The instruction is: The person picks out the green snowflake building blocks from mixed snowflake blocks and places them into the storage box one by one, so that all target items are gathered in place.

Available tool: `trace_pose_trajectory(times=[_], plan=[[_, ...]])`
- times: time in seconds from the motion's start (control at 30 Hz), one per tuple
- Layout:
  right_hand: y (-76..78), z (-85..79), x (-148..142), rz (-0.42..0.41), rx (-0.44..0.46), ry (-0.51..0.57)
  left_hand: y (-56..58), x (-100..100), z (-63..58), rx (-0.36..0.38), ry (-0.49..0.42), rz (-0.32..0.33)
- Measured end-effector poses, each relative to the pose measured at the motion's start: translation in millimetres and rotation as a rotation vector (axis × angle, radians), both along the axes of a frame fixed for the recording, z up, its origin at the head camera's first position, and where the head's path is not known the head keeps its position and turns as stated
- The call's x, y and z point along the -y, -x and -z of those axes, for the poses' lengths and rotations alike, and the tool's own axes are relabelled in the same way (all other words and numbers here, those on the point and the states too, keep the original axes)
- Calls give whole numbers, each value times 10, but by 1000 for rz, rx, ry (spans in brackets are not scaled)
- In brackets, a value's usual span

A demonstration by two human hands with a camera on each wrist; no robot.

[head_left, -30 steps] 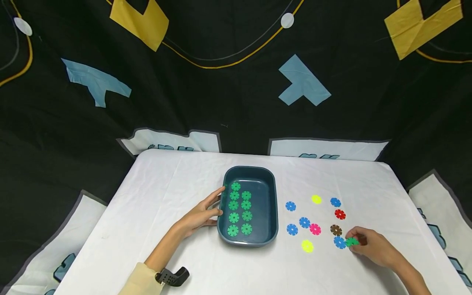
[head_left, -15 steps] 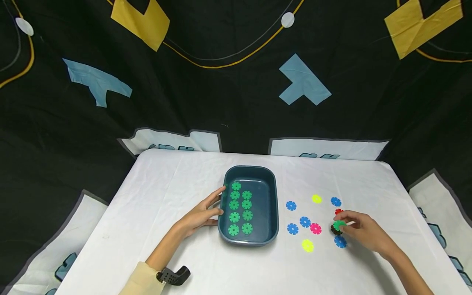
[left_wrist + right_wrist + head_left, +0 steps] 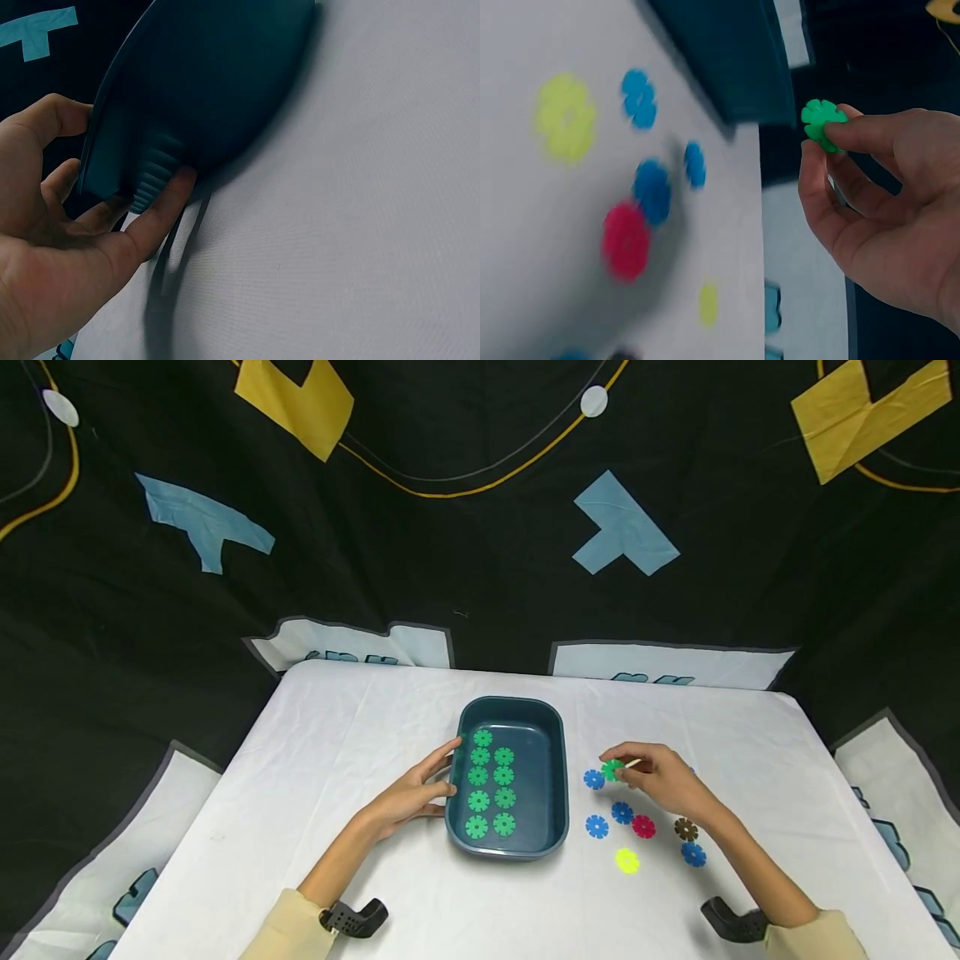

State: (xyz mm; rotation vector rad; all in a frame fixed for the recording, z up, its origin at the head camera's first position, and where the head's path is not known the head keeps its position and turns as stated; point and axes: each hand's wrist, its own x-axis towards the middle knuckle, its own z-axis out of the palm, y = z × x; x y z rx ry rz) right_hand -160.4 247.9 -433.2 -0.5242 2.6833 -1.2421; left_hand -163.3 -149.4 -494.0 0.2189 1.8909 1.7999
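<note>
A deep teal tray (image 3: pixel 542 777) stands on the white-covered table, with several green notched plastic discs (image 3: pixel 478 800) laid in two columns in its left half. My left hand (image 3: pixel 405 797) holds the tray's left side; in the left wrist view its thumb and fingers sit around the rim and a ribbed grip (image 3: pixel 159 169). Right of the tray, my right hand (image 3: pixel 660 777) pinches one green interlocking disc (image 3: pixel 821 124) between thumb and fingertips, raised above the table. Near it lies a blue disc (image 3: pixel 594 779). That hand hides part of the table behind it.
Loose discs lie right of the tray: blue (image 3: pixel 597 827), pink-red (image 3: pixel 643 827), yellow (image 3: pixel 627 861), brown (image 3: pixel 686 829) and another blue disc (image 3: pixel 693 854). A black cloth (image 3: pixel 480 568) with taped shapes hangs behind the table. Black wrist devices (image 3: pixel 358 920) sit on both arms.
My right hand has lifted the green disc from the right side beside the brown and blue discs and carried it left and farther back, toward the tray. My left hand stays on the tray.
</note>
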Motion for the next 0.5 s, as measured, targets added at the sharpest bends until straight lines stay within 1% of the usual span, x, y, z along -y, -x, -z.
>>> trace_pose_trajectory(times=[0.2, 0.37, 0.5], plan=[[301, -39, 410, -65, 77, 48, -3, 2, 4, 0, 2, 3], [551, -18, 725, -147, 70, 43, -3, 11, -3, -1, -3, 2], [709, -12, 920, -173, 73, 15, -2, 12, -3, -4, -4, 6]])
